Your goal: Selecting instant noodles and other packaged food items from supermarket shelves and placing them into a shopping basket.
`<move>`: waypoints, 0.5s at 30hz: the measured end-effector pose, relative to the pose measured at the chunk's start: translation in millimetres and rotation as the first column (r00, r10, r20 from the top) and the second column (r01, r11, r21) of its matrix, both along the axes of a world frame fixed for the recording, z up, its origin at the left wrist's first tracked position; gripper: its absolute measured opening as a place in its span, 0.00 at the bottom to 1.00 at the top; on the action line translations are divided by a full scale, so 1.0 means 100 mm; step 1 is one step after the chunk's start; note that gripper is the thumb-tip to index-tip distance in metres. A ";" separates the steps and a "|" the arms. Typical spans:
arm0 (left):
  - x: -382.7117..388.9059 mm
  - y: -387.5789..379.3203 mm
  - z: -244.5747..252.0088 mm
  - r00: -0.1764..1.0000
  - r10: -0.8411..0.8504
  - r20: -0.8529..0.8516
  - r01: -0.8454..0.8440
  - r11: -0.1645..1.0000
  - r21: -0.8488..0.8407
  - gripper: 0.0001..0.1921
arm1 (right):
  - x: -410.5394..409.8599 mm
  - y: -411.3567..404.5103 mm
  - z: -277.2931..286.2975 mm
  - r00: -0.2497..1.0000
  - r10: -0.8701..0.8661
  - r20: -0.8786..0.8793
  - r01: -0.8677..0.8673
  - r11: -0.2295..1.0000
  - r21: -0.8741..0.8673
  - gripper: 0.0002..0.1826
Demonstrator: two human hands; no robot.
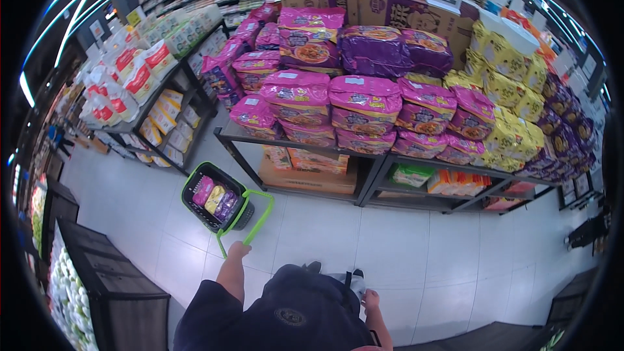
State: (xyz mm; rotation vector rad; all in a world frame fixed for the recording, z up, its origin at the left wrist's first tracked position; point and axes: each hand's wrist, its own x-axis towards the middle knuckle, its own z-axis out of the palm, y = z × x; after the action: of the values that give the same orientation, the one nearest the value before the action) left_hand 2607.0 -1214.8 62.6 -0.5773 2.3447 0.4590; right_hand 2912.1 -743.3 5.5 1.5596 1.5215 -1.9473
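My left hand (239, 249) grips the bright green pull handle (261, 219) of a shopping basket. This black basket (240, 181) with a green rim stands on the floor ahead of me, to the left. Inside it lie a pink pack (203, 191), a yellow pack (215, 199) and a purple pack (226, 206). Low at my right side hangs my right hand (371, 299), fingers curled beside my grey trousers; whether it holds anything is unclear. Before me, pink multipacks of instant noodles (365, 100) are stacked on a dark-framed display shelf (302, 140).
Yellow packs (512, 131) and purple packs (568, 139) continue along the display to the right. White bags with red print (139, 70) fill another shelf at left. A dark produce stand (131, 321) is at lower left. A person's dark-clothed legs (590, 229) show at far right.
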 end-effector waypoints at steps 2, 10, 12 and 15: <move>0.07 0.09 0.00 0.997 -0.018 -0.069 0.016 1.000 -0.021 0.21 | -0.11 0.23 0.09 0.980 0.148 0.129 -0.165 0.978 0.126 0.12; 0.94 1.24 0.18 0.998 -0.021 -0.064 0.027 0.996 0.090 0.22 | 0.26 1.77 -0.68 0.922 0.387 0.016 -0.385 0.920 -0.077 0.10; 1.15 1.52 0.25 0.999 0.009 -0.042 -0.003 0.990 0.143 0.22 | 0.28 2.16 -0.68 0.923 0.294 0.249 -0.249 0.948 -0.199 0.13; 1.43 1.76 0.29 0.997 -0.012 -0.073 0.026 0.980 0.199 0.22 | 0.19 2.37 -0.36 0.912 0.302 0.278 -0.270 0.952 -0.147 0.14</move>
State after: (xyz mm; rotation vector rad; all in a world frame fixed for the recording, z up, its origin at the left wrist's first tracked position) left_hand 2749.5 -1039.1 91.8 -0.4494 2.3333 0.7072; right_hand 2930.8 -506.6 -31.0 1.4160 1.4042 -1.5270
